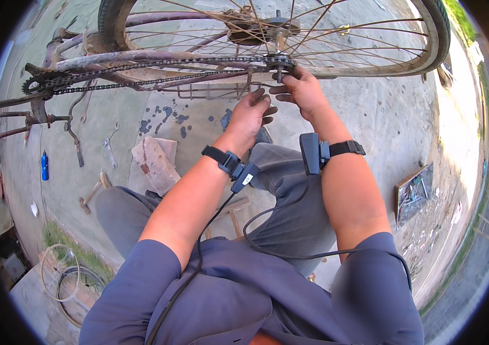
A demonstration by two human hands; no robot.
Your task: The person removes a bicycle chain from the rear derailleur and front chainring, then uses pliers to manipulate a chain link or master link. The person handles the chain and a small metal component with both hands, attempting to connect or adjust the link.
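An upturned bicycle lies ahead, its rear wheel [371, 63] with rusty spokes at the top. A dark chain [141, 72] runs from the front chainring [40, 83] to the rear sprocket [279, 60]. My right hand [302, 89] reaches up to the sprocket, its fingertips pinching the axle nut or the chain there. My left hand [250, 115] hovers just below and to the left, fingers curled, close to the right hand; whether it holds something small is hidden. Both wrists carry black strapped devices with cables.
On the concrete ground lie a wrench [109, 146], a hammer [92, 195], a broken brick slab [155, 164] and a blue bottle [44, 165]. Spare rims [60, 270] rest at lower left. A tray of tools [414, 192] sits at right.
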